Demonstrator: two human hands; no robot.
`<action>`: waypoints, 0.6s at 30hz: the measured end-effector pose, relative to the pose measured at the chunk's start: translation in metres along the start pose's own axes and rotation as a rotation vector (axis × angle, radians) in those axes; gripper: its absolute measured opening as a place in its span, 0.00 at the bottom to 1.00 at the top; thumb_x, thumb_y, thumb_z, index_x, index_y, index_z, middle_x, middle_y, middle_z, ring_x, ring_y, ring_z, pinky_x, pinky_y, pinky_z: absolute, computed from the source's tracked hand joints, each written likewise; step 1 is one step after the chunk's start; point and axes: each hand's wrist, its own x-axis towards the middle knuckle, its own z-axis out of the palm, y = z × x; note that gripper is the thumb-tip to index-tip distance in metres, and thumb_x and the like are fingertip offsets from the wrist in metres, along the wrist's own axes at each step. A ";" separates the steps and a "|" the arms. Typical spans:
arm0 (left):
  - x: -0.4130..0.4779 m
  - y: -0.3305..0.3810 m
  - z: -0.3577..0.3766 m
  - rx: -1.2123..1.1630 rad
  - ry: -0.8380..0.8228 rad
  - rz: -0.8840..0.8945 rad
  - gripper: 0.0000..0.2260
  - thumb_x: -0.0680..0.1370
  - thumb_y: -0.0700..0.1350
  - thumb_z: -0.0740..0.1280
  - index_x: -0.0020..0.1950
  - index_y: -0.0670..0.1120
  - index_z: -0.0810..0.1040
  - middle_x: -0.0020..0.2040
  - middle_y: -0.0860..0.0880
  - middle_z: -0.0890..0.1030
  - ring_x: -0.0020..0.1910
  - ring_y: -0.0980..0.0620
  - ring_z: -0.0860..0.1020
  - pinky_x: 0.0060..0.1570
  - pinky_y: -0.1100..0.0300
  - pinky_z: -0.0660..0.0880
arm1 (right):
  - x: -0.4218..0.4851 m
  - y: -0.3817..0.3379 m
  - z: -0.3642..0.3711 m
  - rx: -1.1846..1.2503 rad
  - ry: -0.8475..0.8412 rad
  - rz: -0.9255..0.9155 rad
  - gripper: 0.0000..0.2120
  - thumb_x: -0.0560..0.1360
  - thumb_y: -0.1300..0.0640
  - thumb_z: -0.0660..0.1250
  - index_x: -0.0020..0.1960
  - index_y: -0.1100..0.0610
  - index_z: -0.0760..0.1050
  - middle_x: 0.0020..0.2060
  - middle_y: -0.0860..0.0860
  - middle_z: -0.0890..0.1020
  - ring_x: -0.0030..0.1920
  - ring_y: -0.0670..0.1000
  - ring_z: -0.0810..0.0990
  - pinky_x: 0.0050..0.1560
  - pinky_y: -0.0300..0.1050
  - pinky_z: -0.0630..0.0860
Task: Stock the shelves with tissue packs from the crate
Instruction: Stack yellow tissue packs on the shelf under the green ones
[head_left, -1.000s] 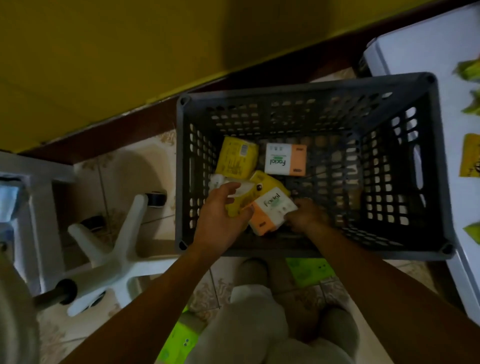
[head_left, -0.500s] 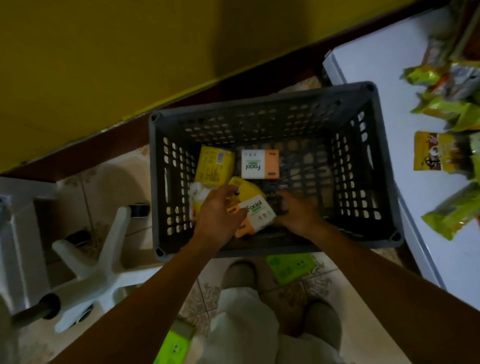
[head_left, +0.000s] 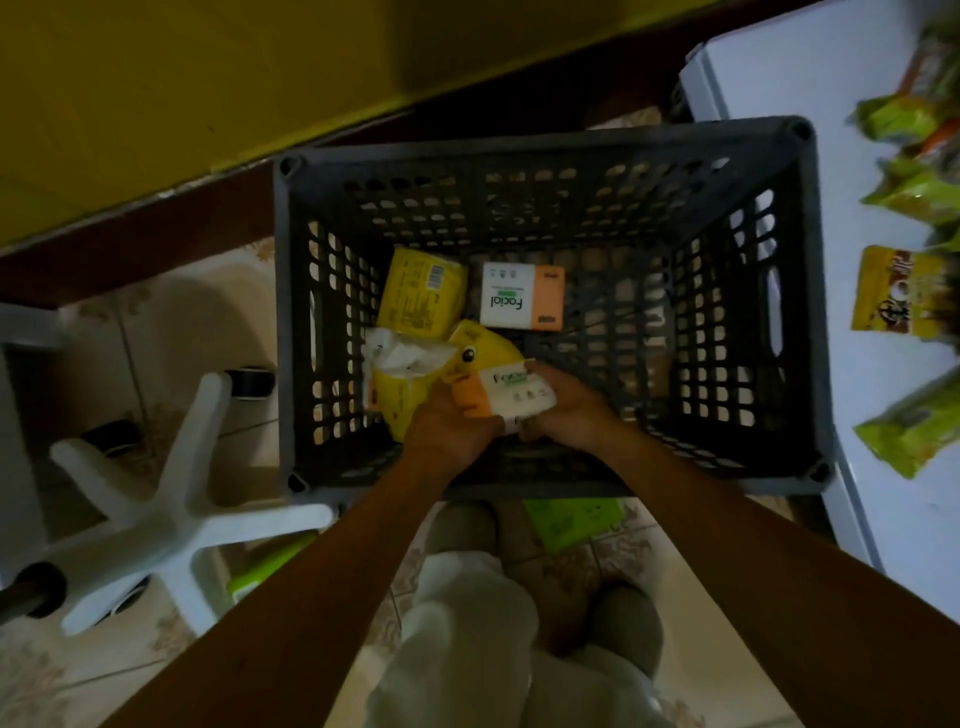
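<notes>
Held pack: white-and-orange Facial tissue pack (head_left: 501, 397), low in the grey crate (head_left: 519, 143), near-left corner, long axis running hand to hand.
Left grip (head_left: 447, 434): curled on its orange end.
Right grip (head_left: 569, 410): curled over its white end.
Likely move: upward lift.

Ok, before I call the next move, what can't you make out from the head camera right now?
All head view.
Pack count: the left hand, right hand and the orange-and-white pack they hold cover part of the yellow packs in the crate.
Held pack's print: blurred, partly under the right hand.
Green pack: the crate's near wall hides its far end.
Snack bags: cut off by the right edge.
</notes>
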 end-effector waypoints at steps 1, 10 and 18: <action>-0.010 0.005 -0.004 0.002 0.061 0.032 0.24 0.73 0.40 0.70 0.67 0.42 0.66 0.62 0.46 0.74 0.63 0.45 0.72 0.56 0.59 0.69 | -0.012 -0.002 -0.002 0.108 0.047 -0.020 0.41 0.66 0.69 0.73 0.74 0.52 0.60 0.68 0.55 0.67 0.67 0.55 0.67 0.66 0.49 0.69; -0.146 0.091 -0.019 -0.163 0.336 0.325 0.20 0.73 0.40 0.71 0.62 0.42 0.71 0.57 0.46 0.74 0.53 0.52 0.74 0.42 0.71 0.71 | -0.168 -0.045 -0.041 0.563 0.423 -0.086 0.19 0.75 0.71 0.56 0.38 0.48 0.71 0.54 0.57 0.79 0.54 0.58 0.79 0.47 0.56 0.81; -0.289 0.200 -0.050 -0.145 0.022 0.646 0.15 0.74 0.36 0.68 0.55 0.54 0.75 0.54 0.50 0.78 0.50 0.51 0.77 0.46 0.58 0.75 | -0.363 -0.120 -0.151 0.369 0.379 -0.464 0.29 0.71 0.74 0.65 0.65 0.50 0.67 0.55 0.49 0.74 0.53 0.45 0.75 0.44 0.28 0.74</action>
